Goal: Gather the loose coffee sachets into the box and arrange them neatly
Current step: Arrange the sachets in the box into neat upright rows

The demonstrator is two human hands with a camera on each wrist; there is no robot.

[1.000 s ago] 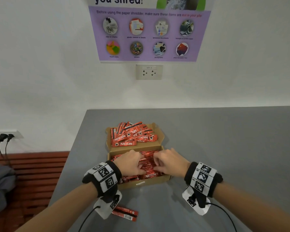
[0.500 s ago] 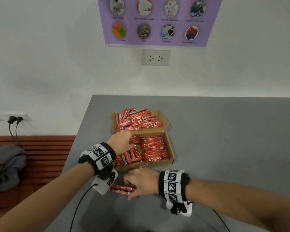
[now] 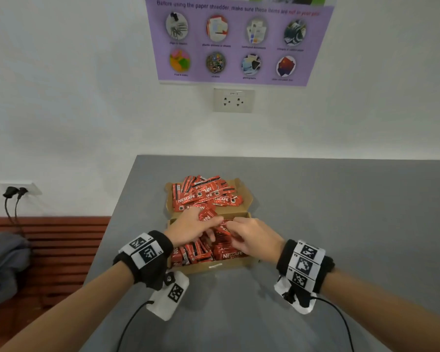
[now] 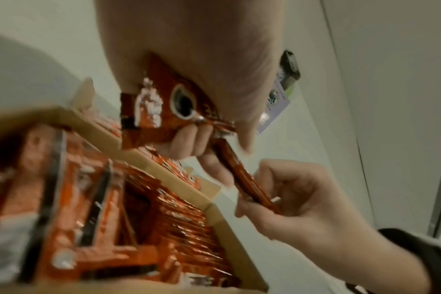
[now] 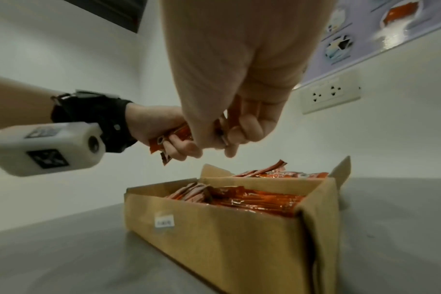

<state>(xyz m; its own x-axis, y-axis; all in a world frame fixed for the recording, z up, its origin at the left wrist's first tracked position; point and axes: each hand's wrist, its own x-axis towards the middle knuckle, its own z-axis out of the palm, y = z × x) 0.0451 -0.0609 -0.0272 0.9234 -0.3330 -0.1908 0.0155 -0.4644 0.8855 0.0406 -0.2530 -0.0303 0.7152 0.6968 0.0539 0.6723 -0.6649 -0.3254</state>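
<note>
The brown cardboard box (image 3: pixel 214 266) stands open on the grey table, with red coffee sachets (image 3: pixel 229 255) packed inside. More sachets (image 3: pixel 203 196) lie in a loose pile on its folded-back lid. Both hands hover just above the box and meet there. My left hand (image 3: pixel 208 232) grips a small bunch of sachets (image 4: pixel 159 111). My right hand (image 3: pixel 233 228) pinches one end of a sachet (image 4: pixel 244 179) whose other end reaches the left fingers (image 4: pixel 189 137). In the right wrist view the right hand (image 5: pixel 227 139) is curled over sachets above the box (image 5: pixel 239 238).
The grey table (image 3: pixel 341 224) ends at its left edge close to the box. A wooden bench with a grey garment (image 3: pixel 3 262) lies beyond that edge. A wall socket (image 3: pixel 233 100) and a purple poster (image 3: pixel 239 41) hang behind.
My right hand reached down to the sachets lying on the table in front of the box, then came back up over the box to the left hand. That spot is now bare.
</note>
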